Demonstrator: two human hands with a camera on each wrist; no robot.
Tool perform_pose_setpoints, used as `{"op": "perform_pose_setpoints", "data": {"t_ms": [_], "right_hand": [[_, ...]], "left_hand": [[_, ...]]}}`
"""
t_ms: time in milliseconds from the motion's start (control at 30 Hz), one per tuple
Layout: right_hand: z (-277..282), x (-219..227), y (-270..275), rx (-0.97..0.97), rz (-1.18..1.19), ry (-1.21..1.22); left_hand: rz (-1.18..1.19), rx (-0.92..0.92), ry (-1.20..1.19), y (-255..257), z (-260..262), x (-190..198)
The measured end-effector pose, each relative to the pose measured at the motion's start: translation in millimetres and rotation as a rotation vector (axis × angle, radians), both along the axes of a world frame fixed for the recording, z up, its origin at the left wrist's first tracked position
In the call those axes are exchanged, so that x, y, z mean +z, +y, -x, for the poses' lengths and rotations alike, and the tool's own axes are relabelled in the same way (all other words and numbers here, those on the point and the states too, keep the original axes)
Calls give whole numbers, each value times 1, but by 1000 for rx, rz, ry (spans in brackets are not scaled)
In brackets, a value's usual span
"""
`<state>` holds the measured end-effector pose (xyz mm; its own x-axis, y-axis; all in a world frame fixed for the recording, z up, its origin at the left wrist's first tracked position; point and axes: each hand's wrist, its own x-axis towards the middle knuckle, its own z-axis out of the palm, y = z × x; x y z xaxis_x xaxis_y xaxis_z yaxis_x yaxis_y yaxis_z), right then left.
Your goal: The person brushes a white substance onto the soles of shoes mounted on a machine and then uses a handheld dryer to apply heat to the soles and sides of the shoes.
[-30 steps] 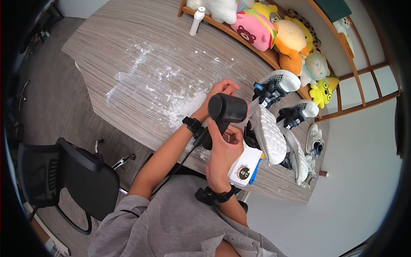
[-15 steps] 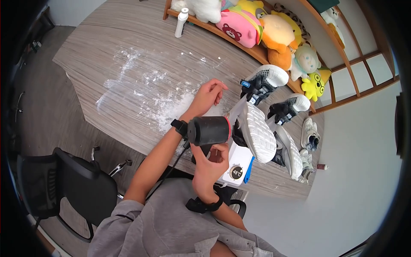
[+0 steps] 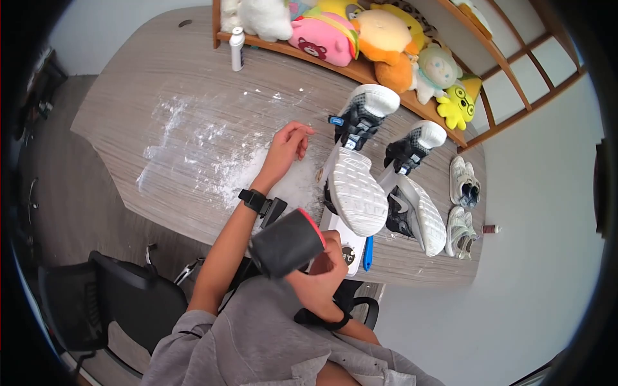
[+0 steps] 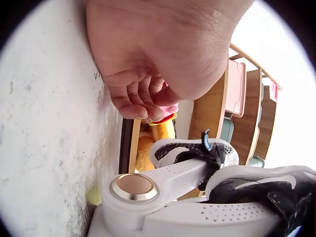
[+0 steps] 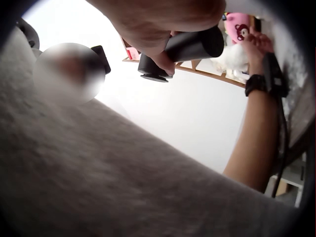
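Note:
A black hair dryer [image 3: 290, 243] with a red ring at one end is gripped in my right hand [image 3: 318, 276], close in front of my body. In the right wrist view the fingers wrap the hair dryer's dark handle [image 5: 195, 47]. My left hand [image 3: 284, 151] rests at the white powder on the table, fingers loosely curled and holding nothing. To its right, black-and-white sneakers [image 3: 357, 196] hang soles outward on the arms of a white shoe dryer [image 4: 131, 212]. The shoe dryer's round display [image 3: 348, 255] is partly hidden by my right hand.
White powder [image 3: 225, 161] is spread over the wooden table [image 3: 135, 83]. A blue handle [image 3: 368, 253] lies beside the shoe dryer. More shoes [image 3: 460, 180] stand at the right edge. A white bottle [image 3: 237, 50] stands before a shelf of plush toys [image 3: 325, 38]. An office chair [image 3: 122, 296] is at left.
My right hand has drawn the hair dryer back from the sneakers toward my body, and its red-ringed end has tilted upward. My left hand stays by the powder. The head view has shifted right.

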<state>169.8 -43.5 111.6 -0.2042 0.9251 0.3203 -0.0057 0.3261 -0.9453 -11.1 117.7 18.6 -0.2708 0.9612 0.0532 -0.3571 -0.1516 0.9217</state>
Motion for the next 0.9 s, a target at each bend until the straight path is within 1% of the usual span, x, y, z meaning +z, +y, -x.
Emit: {"op": "perform_pose_setpoints", "data": {"t_ms": [67,133,167,200,233,267,333,367,400,467,500,533,600,633,667,733,767,800,867,900], "right_hand": [[-11,13,0,122,80,75],[-27,24,0,107,72,72],[-36,30,-2,144,292,147],[-46,33,-3,183,510,225],[-58,34,-3,244,441,233],[-64,37,-4,265,345,297],[-89,65,5,298,292,-418],[-73,67,-2,0,322,-164],[-80,68,1,-12,323,-159],[-93,72,15,255,135,71],[-79,90,16,286,371,452],[-77,97,19,280,367,460],[-75,103,25,284,601,675],[-78,102,31,407,640,732],[-77,103,33,403,631,739],[-75,105,36,441,839,987],[-71,110,37,396,866,951],[-69,112,40,396,858,957],[-65,116,46,315,923,923],[-62,120,47,234,937,883]], "left_hand": [[21,-22,10,1,0,0],[4,-16,-7,1,0,0],[5,-39,4,1,0,1],[10,-16,-11,1,-1,1],[16,9,-28,2,-1,2],[15,-12,-21,2,-2,3],[29,5,-22,2,-2,3],[36,-1,-21,2,-2,3],[37,-14,-18,3,-2,2],[36,4,-11,5,-1,0],[36,-5,-3,5,0,-2],[27,-5,-17,7,0,-5],[15,-14,-26,8,2,-9],[6,-17,-26,8,3,-9],[-4,-20,-28,9,3,-10],[-3,-22,-18,9,3,-10],[0,-15,-13,8,3,-9],[-5,-21,-7,8,3,-8],[8,-10,-10,8,2,-7],[4,-14,-6,8,2,-7]]}}
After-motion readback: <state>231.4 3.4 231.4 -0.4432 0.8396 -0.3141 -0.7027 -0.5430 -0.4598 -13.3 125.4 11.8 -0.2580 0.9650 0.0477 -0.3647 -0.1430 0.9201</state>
